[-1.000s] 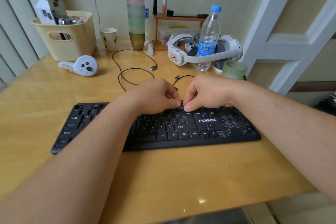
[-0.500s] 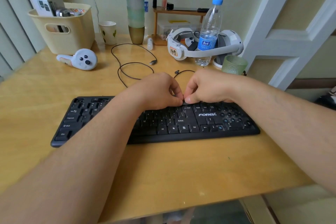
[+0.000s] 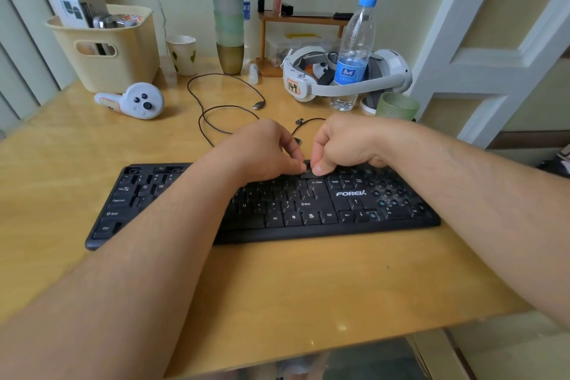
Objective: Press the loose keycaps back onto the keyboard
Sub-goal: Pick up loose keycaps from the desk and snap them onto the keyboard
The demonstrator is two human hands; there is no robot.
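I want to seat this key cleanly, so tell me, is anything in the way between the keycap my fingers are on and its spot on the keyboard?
Nothing visible. Both the left hand and the right hand have fingertips on the keycap at the keyboard top row, above Enter. The slot beneath is hidden by the fingers.

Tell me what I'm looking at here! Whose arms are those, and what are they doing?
There is no machine here. A person wears a camera on the head, so you see their own two arms from above. The left hand and the right hand meet at the back edge of a flat black plastic keyboard on a yellow wooden desk. Their curled fingers pinch and press a wide black keycap just above the Enter key. Some key spots on the keyboard's right side look bare. Behind stand a clear water bottle with a blue cap, a white headset and a cream plastic basket.
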